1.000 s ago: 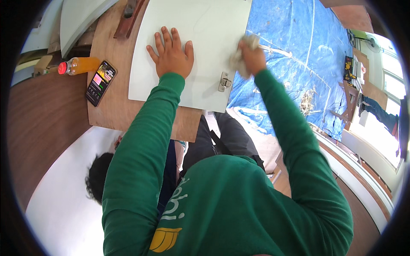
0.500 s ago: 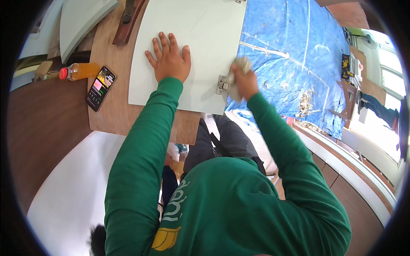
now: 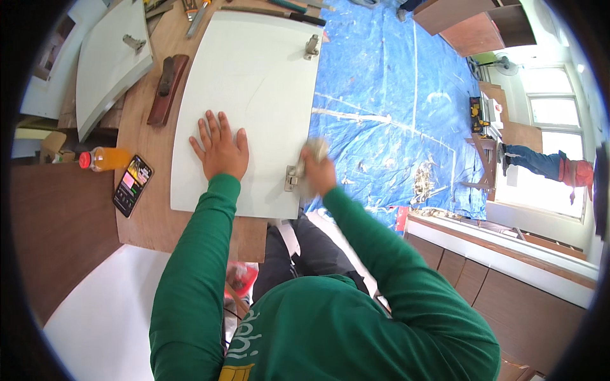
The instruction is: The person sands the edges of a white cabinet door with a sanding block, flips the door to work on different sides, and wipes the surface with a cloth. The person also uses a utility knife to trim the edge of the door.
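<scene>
A white cabinet door (image 3: pixel 251 70) lies flat on the wooden bench top (image 3: pixel 143 222). My left hand (image 3: pixel 222 149) rests on the door with its fingers stretched out and spread. At the door's right edge, my right hand (image 3: pixel 322 173) is closed around a pale rag (image 3: pixel 318 150), which is smeared by motion. Beside that hand sits a metal hinge (image 3: pixel 291 179) fixed near the door's near right corner. A second hinge (image 3: pixel 311 47) is at the far right corner.
Left of the door lie a wooden hand plane (image 3: pixel 167 91), a phone (image 3: pixel 133 185) and an orange drink bottle (image 3: pixel 109 159). Another white door (image 3: pixel 114 63) leans farther left. Blue sheeting (image 3: pixel 375 76) covers the floor at right. Another person (image 3: pixel 540 166) is at far right.
The view has shifted, so the bench appears lower and more to the left, and the far hinge is now fully visible. Left hand stays flat; right hand keeps the rag at the door's edge.
</scene>
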`<state>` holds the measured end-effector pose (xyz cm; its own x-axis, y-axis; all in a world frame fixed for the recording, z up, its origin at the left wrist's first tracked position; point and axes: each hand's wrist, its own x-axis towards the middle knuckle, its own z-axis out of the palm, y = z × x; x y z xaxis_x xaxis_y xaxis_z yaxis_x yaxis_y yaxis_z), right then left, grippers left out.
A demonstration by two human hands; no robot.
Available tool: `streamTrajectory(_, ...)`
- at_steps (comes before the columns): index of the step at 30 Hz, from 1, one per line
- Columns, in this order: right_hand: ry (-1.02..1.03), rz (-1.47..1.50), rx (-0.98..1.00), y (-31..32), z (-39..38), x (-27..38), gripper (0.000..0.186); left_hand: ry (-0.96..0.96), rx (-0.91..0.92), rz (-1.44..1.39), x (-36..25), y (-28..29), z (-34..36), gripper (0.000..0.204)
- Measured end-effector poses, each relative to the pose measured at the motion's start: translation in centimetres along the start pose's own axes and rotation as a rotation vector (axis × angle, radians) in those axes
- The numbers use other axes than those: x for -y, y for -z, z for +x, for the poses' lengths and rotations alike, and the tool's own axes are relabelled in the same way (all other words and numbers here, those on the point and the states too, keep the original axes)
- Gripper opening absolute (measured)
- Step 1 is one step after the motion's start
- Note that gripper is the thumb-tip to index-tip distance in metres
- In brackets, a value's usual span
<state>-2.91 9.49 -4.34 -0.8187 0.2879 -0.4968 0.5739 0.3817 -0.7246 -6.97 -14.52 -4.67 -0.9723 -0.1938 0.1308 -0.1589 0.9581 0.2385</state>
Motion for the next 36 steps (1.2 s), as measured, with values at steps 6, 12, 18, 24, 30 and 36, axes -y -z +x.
streamTrajectory(6, -0.056, 0.312, 0.072, -2.5, -9.8, -9.3, 0.041, -0.021, -0.038, -0.004, 0.4, -0.3, 0.1, 0.066)
streamTrajectory(12, 0.072, 0.119, -0.038, 0.5, -0.9, 0.0, 0.057, -0.065, -0.063, -0.021, -0.1, -0.7, 0.0, 0.068)
streamTrajectory(18, 0.0, 0.25, 0.023, -1.8, -8.5, -5.4, 0.04, -0.042, -0.049, -0.022, 0.6, -1.0, -0.1, 0.069)
streamTrajectory(24, -0.133, -0.012, 0.321, 1.4, -13.9, -7.7, 0.042, -0.051, -0.062, -0.034, 0.6, -1.2, 0.0, 0.069)
streamTrajectory(30, -0.168, 0.383, 0.31, 2.3, -15.2, -8.4, 0.034, -0.062, -0.064, -0.042, 0.6, -1.3, 0.0, 0.07)
streamTrajectory(36, -0.157, 0.521, 0.222, -0.9, -11.1, -5.6, 0.032, -0.066, -0.079, -0.057, 0.7, -1.4, 0.1, 0.07)
